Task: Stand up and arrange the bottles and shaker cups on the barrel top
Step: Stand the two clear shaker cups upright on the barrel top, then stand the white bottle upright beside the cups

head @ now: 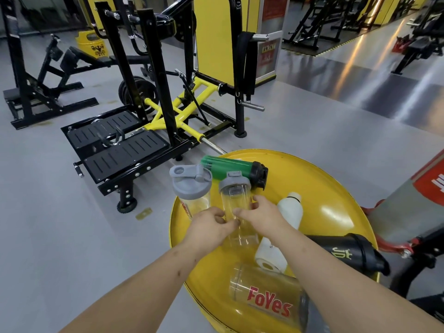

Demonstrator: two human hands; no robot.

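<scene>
On the yellow barrel top [331, 203] a clear bottle with a grey lid [234, 191] stands upright, and both my left hand [211, 227] and my right hand [258, 216] grip its body. To its left stands a clear shaker cup with a grey flip lid [191, 186]. A green bottle with a black cap [233, 168] lies on its side at the far rim. A white bottle [288, 212] lies on its side to the right. A black shaker [348, 251] and a clear shaker with red lettering [266, 294] also lie flat near me.
A black and yellow weight machine [153, 109] stands on the grey floor just beyond the barrel, its chrome bar end near the rim. A red-framed machine [408, 246] is close on the right. More gym equipment fills the background.
</scene>
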